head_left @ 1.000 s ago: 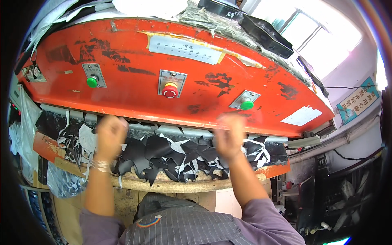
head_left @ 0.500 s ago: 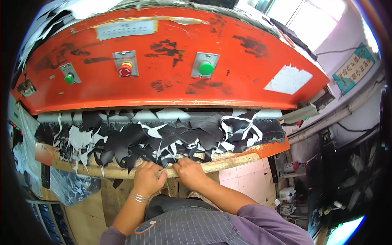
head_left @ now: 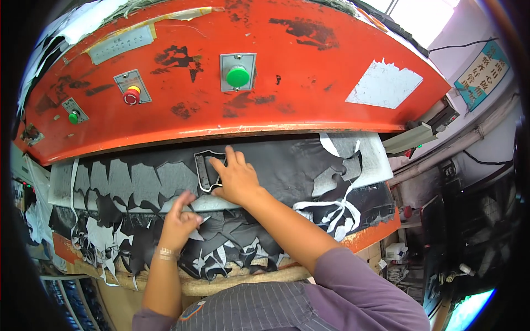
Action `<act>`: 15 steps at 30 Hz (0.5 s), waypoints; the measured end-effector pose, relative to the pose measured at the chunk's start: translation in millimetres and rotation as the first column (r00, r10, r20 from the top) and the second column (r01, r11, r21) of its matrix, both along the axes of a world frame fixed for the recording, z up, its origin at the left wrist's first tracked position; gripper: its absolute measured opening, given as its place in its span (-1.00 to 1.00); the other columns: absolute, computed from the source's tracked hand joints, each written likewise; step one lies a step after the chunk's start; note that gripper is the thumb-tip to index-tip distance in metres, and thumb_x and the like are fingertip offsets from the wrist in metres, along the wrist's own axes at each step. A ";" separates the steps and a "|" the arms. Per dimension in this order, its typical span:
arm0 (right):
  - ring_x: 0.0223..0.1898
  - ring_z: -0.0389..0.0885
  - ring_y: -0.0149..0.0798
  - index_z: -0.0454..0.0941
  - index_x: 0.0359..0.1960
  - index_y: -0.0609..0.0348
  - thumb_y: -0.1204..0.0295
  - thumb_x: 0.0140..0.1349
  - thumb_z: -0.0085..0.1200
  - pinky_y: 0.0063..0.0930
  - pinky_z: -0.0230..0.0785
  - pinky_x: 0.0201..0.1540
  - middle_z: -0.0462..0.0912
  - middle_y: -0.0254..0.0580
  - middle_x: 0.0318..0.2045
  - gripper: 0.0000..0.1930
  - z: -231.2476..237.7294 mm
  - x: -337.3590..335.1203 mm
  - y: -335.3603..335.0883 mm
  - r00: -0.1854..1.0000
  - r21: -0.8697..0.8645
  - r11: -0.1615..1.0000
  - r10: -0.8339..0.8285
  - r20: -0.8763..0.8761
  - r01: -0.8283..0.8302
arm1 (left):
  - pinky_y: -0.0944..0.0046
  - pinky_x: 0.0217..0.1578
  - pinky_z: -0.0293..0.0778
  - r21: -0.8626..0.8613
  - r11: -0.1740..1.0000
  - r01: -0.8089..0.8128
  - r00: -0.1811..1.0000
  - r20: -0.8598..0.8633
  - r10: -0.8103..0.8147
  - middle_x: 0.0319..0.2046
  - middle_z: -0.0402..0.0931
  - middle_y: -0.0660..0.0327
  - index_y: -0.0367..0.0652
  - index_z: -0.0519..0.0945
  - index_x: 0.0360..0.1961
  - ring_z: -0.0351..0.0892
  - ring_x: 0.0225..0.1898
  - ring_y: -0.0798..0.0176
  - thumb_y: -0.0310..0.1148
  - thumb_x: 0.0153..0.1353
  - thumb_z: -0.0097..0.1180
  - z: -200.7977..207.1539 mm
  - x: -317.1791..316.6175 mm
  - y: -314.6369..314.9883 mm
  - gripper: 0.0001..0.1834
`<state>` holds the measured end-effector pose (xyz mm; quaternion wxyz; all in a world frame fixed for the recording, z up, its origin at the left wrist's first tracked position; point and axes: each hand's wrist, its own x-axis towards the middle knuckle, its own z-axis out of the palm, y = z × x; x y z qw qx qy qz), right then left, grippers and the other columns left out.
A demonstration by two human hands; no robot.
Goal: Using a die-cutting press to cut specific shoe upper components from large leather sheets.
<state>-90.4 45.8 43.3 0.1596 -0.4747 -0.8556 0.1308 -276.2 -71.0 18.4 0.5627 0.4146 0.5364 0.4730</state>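
A metal cutting die [head_left: 205, 170] lies on black sheet material [head_left: 287, 165], the right hand [head_left: 236, 179] resting spread fingers on it; the left hand [head_left: 179, 220] pinches a cut scrap [head_left: 197, 234].

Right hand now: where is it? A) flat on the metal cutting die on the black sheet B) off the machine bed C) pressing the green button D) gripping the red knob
A: the right hand lies with fingers spread against the metal cutting die, which sits on the black sheet below the orange press head.
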 end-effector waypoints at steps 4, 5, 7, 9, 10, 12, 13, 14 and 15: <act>0.17 0.28 0.22 0.50 -0.07 0.19 0.22 -0.17 0.37 -0.09 0.32 0.13 0.22 0.28 0.18 -0.42 4.0 4.3 12.0 0.993 -0.160 0.981 0.102 -0.057 -0.110 | 0.40 -0.29 0.49 0.057 0.996 -0.070 0.995 0.077 0.065 0.28 0.18 0.00 -0.25 -0.01 0.39 0.56 -0.32 0.38 -0.70 -0.04 0.14 -5.3 13.0 47.0 -0.06; 0.17 0.28 0.22 0.50 -0.07 0.19 0.22 -0.17 0.37 -0.09 0.32 0.13 0.22 0.28 0.18 -0.42 10.8 9.3 3.8 0.991 -0.174 0.977 0.114 -0.064 -0.124 | 0.39 -0.27 0.49 0.073 0.997 0.000 0.995 0.102 -0.008 0.21 0.26 0.03 -0.26 0.00 0.39 0.56 -0.30 0.39 -0.69 -0.06 0.18 -0.9 19.4 49.4 -0.05; 0.15 0.29 0.24 0.49 -0.06 0.20 0.18 -0.13 0.36 -0.11 0.31 0.13 0.22 0.32 0.15 -0.41 23.3 28.2 -11.6 0.970 -0.262 0.956 0.073 -0.234 -0.135 | 0.37 -0.18 0.50 0.032 0.971 0.238 0.966 -0.116 -0.233 0.09 0.40 0.10 -0.24 0.10 0.34 0.55 -0.18 0.35 -0.66 -0.09 0.30 -3.1 20.0 60.8 -0.06; 0.11 0.31 0.25 0.51 -0.05 0.18 0.12 -0.09 0.36 -0.13 0.30 0.13 0.22 0.32 0.12 -0.41 17.1 44.8 -20.4 0.932 -0.318 0.917 0.127 -0.340 -0.241 | 0.36 -0.17 0.48 0.014 0.979 0.206 0.944 -0.268 -0.194 -0.16 0.52 0.18 -0.28 0.28 0.21 0.54 -0.20 0.35 -0.60 -0.06 0.34 5.4 25.8 56.5 -0.24; 0.10 0.33 0.24 0.52 -0.05 0.16 0.10 -0.09 0.36 -0.15 0.30 0.12 0.22 0.30 0.12 -0.41 18.0 55.5 -25.0 0.911 -0.307 0.895 0.205 -0.357 -0.322 | 0.36 -0.18 0.48 -0.019 0.989 0.149 0.935 -0.324 -0.147 -0.24 0.53 0.21 -0.28 0.38 0.10 0.53 -0.22 0.37 -0.60 -0.03 0.32 4.4 31.9 56.1 -0.38; 0.10 0.34 0.21 0.55 -0.06 0.10 0.11 -0.12 0.39 -0.19 0.29 0.14 0.24 0.24 0.12 -0.42 22.8 72.6 -31.0 0.876 -0.392 0.819 0.252 -0.412 -0.419 | 0.33 -0.23 0.47 0.110 0.986 0.127 0.922 -0.379 -0.077 -0.36 0.54 0.20 -0.28 0.59 -0.23 0.55 -0.28 0.33 -0.61 0.00 0.23 -6.4 35.3 49.3 -0.75; 0.12 0.33 0.19 0.56 -0.08 0.07 0.14 -0.15 0.42 -0.20 0.27 0.16 0.26 0.21 0.11 -0.44 25.5 80.8 -28.9 0.871 -0.481 0.761 0.219 -0.441 -0.435 | 0.30 -0.23 0.47 0.173 0.977 0.128 0.856 -0.517 -0.021 -0.35 0.55 0.13 -0.27 0.62 -0.31 0.58 -0.29 0.19 -0.61 -0.03 0.17 -14.8 33.6 45.8 -0.81; 0.15 0.31 0.19 0.57 -0.10 0.08 0.16 -0.17 0.43 -0.20 0.26 0.18 0.26 0.20 0.14 -0.45 25.0 92.4 -21.9 0.887 -0.387 0.827 0.258 -0.382 -0.407 | 0.28 -0.23 0.47 0.244 0.956 0.161 0.817 -0.576 0.010 -0.36 0.54 0.09 -0.27 0.62 -0.32 0.57 -0.30 0.13 -0.61 -0.05 0.14 -14.2 39.6 41.4 -0.80; 0.18 0.29 0.19 0.57 -0.12 0.09 0.18 -0.19 0.44 -0.21 0.25 0.19 0.26 0.20 0.16 -0.46 21.8 102.1 -12.2 0.902 -0.283 0.879 0.291 -0.319 -0.384 | 0.26 -0.24 0.47 0.309 0.931 0.196 0.774 -0.631 0.047 -0.37 0.53 0.06 -0.27 0.62 -0.32 0.57 -0.31 0.07 -0.61 -0.06 0.12 -13.3 48.3 35.9 -0.79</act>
